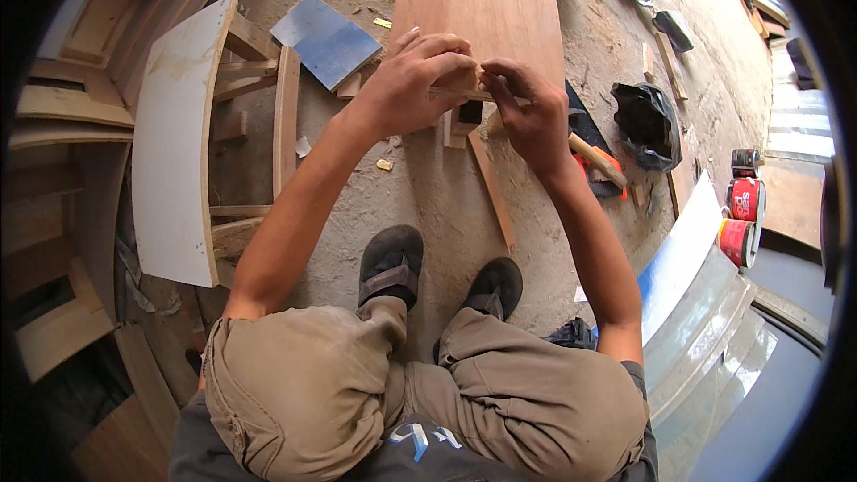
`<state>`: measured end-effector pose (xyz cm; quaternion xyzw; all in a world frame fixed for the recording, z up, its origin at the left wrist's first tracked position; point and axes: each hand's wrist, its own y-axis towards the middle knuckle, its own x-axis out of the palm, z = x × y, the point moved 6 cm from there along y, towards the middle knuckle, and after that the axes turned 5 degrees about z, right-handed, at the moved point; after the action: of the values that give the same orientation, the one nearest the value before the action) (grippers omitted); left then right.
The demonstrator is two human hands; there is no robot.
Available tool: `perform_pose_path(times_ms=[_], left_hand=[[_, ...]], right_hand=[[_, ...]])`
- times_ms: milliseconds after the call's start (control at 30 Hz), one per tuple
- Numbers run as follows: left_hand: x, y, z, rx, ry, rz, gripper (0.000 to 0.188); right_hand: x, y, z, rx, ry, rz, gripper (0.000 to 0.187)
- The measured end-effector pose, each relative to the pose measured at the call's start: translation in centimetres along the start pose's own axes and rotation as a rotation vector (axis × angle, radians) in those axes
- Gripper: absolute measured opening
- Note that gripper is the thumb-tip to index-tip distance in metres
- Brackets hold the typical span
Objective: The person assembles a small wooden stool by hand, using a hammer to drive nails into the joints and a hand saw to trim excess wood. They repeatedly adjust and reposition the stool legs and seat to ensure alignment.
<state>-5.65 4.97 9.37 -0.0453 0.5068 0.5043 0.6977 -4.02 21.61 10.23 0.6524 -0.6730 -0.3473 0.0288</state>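
Left hand [412, 80] loosely curled, right hand [533, 107] nearly pinched, at the near edge of the board [479, 2]; cannot tell what they hold.

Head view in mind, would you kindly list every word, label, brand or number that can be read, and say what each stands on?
Upper red can: large white lettering, not copied out here.
Lower red can: pale lettering, too small to read surely.
Dark can: markings too small to read.
Dark shirt: white-and-blue print, no word legible.
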Motion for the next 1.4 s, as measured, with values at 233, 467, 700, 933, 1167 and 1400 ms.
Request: perform_pose_path(times_ms=[233, 467, 700, 933, 1167, 1400], left_hand=[[0.1, 0.3, -0.4, -0.027, -0.121, 0.073, 0.034], [0.3, 0.3, 0.4, -0.298, -0.233, 0.143, 0.021], [0.3, 0.6, 0.0, -0.358, -0.302, 0.159, 0.022], [0.3, 1.0, 0.1, -0.323, -0.297, 0.173, 0.022], [0.5, 0.8, 0.0, -0.278, -0.305, 0.146, 0.023], [-0.4, 0.6, 0.5, -0.185, -0.276, 0.104, 0.025]], right_hand=[[-0.1, 0.0, 0.0, -0.139, -0.045, 0.026, 0.009], [-0.3, 0.4, -0.9, -0.301, -0.126, -0.019, 0.011], [0.2, 0.5, -0.5, -0.161, -0.011, 0.002, 0.012], [0.1, 0.6, -0.3, -0.109, 0.073, -0.005, 0.013], [0.0, 1.1, 0.2, 0.002, 0.133, -0.128, 0.013], [-0.5, 0.9, -0.2, -0.166, -0.054, -0.178, 0.015]])
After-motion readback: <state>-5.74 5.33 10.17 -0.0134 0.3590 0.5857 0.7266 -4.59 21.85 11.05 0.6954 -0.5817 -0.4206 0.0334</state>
